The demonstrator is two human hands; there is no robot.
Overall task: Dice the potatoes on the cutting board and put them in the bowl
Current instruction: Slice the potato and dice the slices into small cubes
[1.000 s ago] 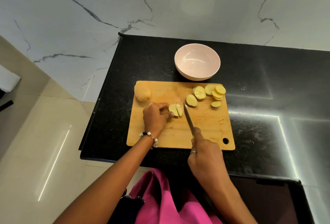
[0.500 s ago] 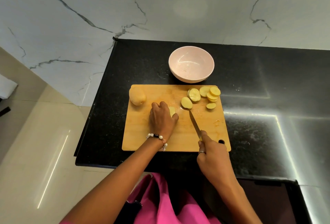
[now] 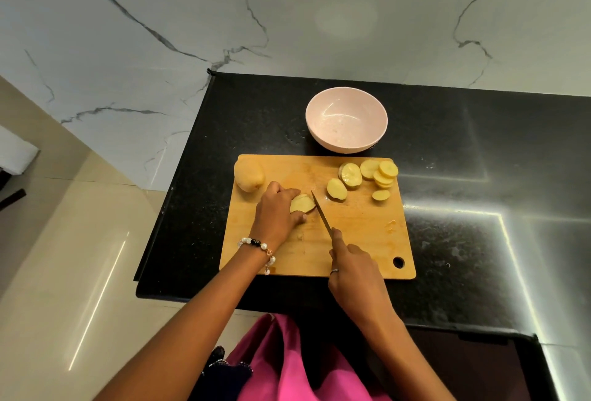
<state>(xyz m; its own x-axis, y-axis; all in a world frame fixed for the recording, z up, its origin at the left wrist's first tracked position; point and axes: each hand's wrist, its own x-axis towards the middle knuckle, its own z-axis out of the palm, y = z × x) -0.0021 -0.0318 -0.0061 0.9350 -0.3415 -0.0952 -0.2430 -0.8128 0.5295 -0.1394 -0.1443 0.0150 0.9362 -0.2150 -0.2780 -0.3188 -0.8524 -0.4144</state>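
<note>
Presently catalogued, centre of frame: a wooden cutting board [image 3: 358, 240] is lying on a black counter [image 3: 479, 176], long edge running left to right.

Left hand [image 3: 276, 213]: fingers are curling over a stack of potato slices [image 3: 302, 203] at the board's middle, pinning it down. Stack's long axis is running left to right, its free end pointing right toward the blade.

Right hand [image 3: 355, 276]: it is gripping the handle of a knife [image 3: 321, 213], forefinger extended along the spine. Blade is standing just right of the stack, tip aimed at the upper left, lying roughly across the stack's length; whether the edge is touching the potato cannot be told.

Loose potato rounds [image 3: 367, 176]: resting at the board's upper right, uncut into dice.

Whole potato [image 3: 248, 175]: sitting at the board's upper left corner.

Pink bowl [image 3: 347, 119]: standing just above the board, holding no potato.

Brands, labels, writing: none readable.
</note>
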